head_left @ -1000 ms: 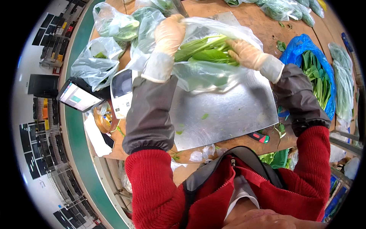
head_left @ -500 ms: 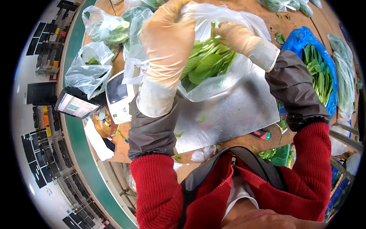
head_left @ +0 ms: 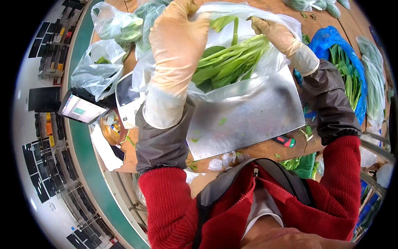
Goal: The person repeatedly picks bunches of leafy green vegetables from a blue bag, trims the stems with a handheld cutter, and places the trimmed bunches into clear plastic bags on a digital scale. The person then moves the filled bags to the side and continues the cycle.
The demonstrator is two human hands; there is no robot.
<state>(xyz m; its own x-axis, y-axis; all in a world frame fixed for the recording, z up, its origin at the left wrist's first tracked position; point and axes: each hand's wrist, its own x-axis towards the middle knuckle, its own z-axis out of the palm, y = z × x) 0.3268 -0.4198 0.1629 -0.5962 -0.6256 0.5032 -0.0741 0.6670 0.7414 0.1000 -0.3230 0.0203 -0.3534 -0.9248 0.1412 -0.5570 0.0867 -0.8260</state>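
Observation:
A clear plastic bag (head_left: 244,88) lies over the metal sheet with its mouth spread. Inside it rests a bunch of leafy greens (head_left: 232,60) with long pale-green stalks, their cut ends toward the right. One loose green stalk (head_left: 235,31) stands apart near the bag's far side. My left hand (head_left: 180,39), in a pale rubber glove, is closed on the bag's left edge; its fingertips are partly hidden. My right hand (head_left: 275,35), gloved likewise, is above the stalk ends at the bag's right side. Its fingers are curled, and what they grip is unclear.
Under the bag lies a metal sheet (head_left: 248,122). Bagged vegetables (head_left: 118,27) and a white machine (head_left: 129,97) stand left, beside a screen (head_left: 83,108). At right are greens in a blue bag (head_left: 360,79) and a red-and-green cutter (head_left: 284,141) near the table's front edge.
My right hand has let go of the stalks and moved right. The greens now lie flatter in the bag, with one stalk apart. My left hand remains at the bag's left side.

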